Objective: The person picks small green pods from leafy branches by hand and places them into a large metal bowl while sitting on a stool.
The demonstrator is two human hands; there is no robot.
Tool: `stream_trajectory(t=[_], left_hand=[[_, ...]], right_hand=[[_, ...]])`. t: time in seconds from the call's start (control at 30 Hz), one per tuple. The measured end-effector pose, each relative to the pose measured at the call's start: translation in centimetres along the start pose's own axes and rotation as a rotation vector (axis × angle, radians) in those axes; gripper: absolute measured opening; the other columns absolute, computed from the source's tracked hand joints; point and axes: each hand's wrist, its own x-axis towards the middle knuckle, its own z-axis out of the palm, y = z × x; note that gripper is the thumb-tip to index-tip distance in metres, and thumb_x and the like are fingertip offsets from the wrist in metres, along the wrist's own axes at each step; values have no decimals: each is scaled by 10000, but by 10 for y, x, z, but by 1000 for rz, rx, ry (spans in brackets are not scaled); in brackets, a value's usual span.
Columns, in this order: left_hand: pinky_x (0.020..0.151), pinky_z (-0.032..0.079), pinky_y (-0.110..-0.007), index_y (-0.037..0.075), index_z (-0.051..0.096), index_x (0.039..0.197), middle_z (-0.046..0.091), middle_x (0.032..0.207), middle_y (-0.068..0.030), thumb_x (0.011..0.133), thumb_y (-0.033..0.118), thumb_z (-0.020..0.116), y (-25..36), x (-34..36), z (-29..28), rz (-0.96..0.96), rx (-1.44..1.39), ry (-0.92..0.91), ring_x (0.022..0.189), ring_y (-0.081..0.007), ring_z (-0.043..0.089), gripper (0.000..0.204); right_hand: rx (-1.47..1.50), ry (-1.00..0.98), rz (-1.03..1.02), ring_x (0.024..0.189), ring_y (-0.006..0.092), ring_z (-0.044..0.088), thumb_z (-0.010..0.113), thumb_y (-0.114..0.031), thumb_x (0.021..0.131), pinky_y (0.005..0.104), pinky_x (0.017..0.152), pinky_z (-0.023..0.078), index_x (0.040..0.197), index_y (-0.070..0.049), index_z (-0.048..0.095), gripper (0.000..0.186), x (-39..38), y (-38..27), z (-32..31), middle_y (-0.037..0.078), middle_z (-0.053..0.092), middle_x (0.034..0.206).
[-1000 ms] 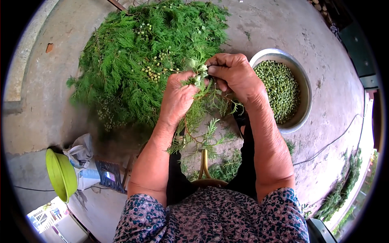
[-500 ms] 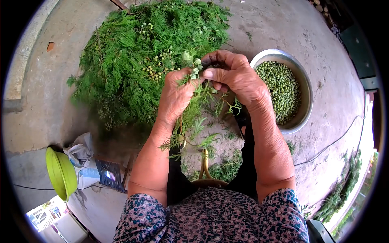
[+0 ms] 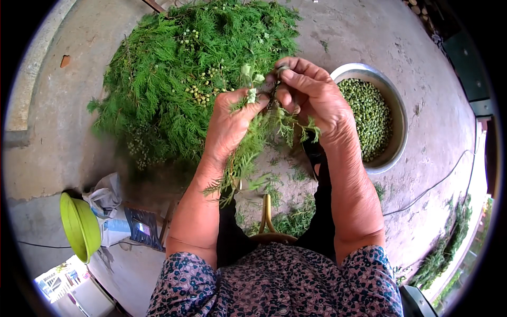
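Note:
My left hand point(image 3: 229, 120) is closed round a green conifer sprig point(image 3: 246, 147), whose feathery leaves hang below the fist. Pale green cones point(image 3: 252, 95) poke up above its thumb. Just to the right, my right hand point(image 3: 323, 100) pinches a small greenish cone point(image 3: 283, 68) between thumb and forefinger; its other fingers curl beneath, beside the sprig's leaves. A large heap of cut conifer branches point(image 3: 169, 79) with cone clusters lies beyond my left hand. Close to my right wrist, a round metal basin point(image 3: 402, 127) holds many picked green cones point(image 3: 365, 119).
A lime-green plastic basin point(image 3: 79, 227) leans at the lower left, next to a pale sack point(image 3: 105, 195) and a dark crate-like piece point(image 3: 143, 228). Loose greenery point(image 3: 296, 219) litters the concrete floor between my legs. A thin cable point(image 3: 428, 190) runs across the floor at right.
My right hand has drawn slightly up and away from my left hand, and a cone now shows in its pinch. The left hand stays nearly in place with the sprig.

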Motion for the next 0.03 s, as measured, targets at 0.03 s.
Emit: stream_trajectory(t=[0.03], left_hand=[[668,422,-248,53,656,925,643,748,-28,777,149,617,-3,1,-4,-2,77,-31,677,-65,529,180]], right_hand=[[82,-24,-45,533,100,563,569,-110,829,174,407,394,1077,-9,498,277,1,-1,-2,95,620,813]])
